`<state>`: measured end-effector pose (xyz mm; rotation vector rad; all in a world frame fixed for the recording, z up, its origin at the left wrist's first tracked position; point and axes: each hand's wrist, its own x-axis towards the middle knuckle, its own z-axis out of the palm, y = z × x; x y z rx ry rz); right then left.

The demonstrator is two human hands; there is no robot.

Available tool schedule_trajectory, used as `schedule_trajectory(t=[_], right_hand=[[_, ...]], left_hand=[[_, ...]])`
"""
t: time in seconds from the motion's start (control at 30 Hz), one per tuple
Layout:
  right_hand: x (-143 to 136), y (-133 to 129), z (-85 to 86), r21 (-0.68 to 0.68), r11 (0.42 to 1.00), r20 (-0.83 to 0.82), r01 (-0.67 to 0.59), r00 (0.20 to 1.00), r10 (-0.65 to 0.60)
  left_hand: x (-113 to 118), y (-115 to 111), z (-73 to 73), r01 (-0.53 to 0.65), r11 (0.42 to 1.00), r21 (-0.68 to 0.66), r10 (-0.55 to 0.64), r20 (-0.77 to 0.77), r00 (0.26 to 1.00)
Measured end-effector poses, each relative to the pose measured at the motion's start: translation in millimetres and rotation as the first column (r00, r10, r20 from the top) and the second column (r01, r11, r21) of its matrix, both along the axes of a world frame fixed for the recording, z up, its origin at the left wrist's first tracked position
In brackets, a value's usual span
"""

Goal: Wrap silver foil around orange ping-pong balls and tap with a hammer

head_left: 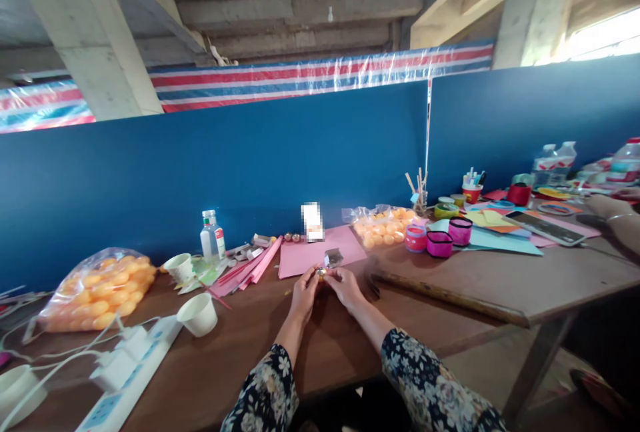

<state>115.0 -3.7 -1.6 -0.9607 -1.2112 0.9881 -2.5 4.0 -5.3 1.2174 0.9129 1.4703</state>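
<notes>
Above the brown table (240,352), my left hand (303,293) and my right hand (345,287) meet at a small shiny gold ball (321,274). The fingertips of both hands are closed on it from either side. Just behind the fingers lies a pink paper sheet (295,260) with a small dark packet (334,257) on it. More shiny brownish balls (291,237) rest near the sheet's back left corner. Folded pink paper strips (257,265) lie to the left of my hands.
A bag of orange balls (107,289) stands at left, another bag (383,227) behind right. Paper cups (197,315), glass bottles (213,237) and a power strip (133,379) occupy the left side. At right are tape rolls (440,243), a phone (544,228) and another person's hand (613,209).
</notes>
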Motion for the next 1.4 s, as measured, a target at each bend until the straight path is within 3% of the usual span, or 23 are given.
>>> schedule_trajectory(t=[0.27,0.4,0.6,0.83,1.03,1.4], right_hand=[[0,7,-8.7,0.006,0.999,0.024,0.039,0.999,-0.039],[1,11,-11.2,0.020,0.999,0.024,0.029,0.999,-0.030],[-2,11,-13.9,0.051,0.998,-0.035,0.045,0.998,-0.043],[0,7,-9.0,0.052,0.997,-0.023,0.051,0.998,-0.050],[2,6,-8.8,0.038,0.998,-0.039,-0.056,0.998,0.058],[5,-2,3.4,-0.009,0.992,-0.132,-0.129,0.983,0.127]], left_hand=[[1,-4,4.7,0.005,1.000,-0.001,-0.005,-0.006,1.000],[1,-4,3.8,0.076,0.997,-0.015,-0.075,0.050,0.996],[2,-2,2.8,0.092,0.994,-0.064,-0.085,0.110,0.990],[0,-5,6.9,0.052,0.999,-0.013,-0.052,-0.025,0.998],[3,-11,10.4,0.091,0.996,-0.011,-0.091,-0.030,0.995],[2,-11,10.6,0.172,0.982,-0.076,-0.163,0.108,0.981]])
